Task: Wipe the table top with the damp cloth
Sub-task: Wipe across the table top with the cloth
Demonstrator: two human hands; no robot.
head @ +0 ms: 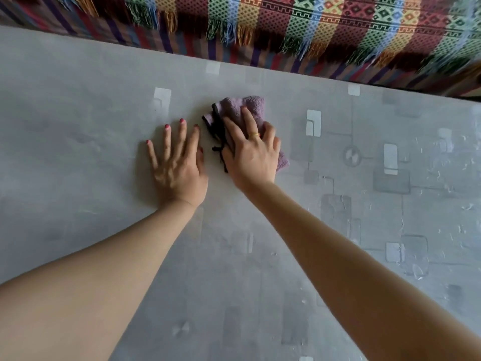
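A folded purple cloth (235, 110) with a dark edge lies on the grey patterned table top (91, 121), a little past the middle. My right hand (250, 155) lies on top of the cloth with straight fingers and presses it against the table; a gold ring is on one finger. Just left of the cloth, my left hand (177, 162) rests flat on the bare table with its fingers spread. The part of the cloth under my right palm is hidden.
A colourful woven blanket with fringes (312, 29) hangs over furniture right behind the table's far edge. The grey surface with pale square patterns stretches wide to the left, right and towards me.
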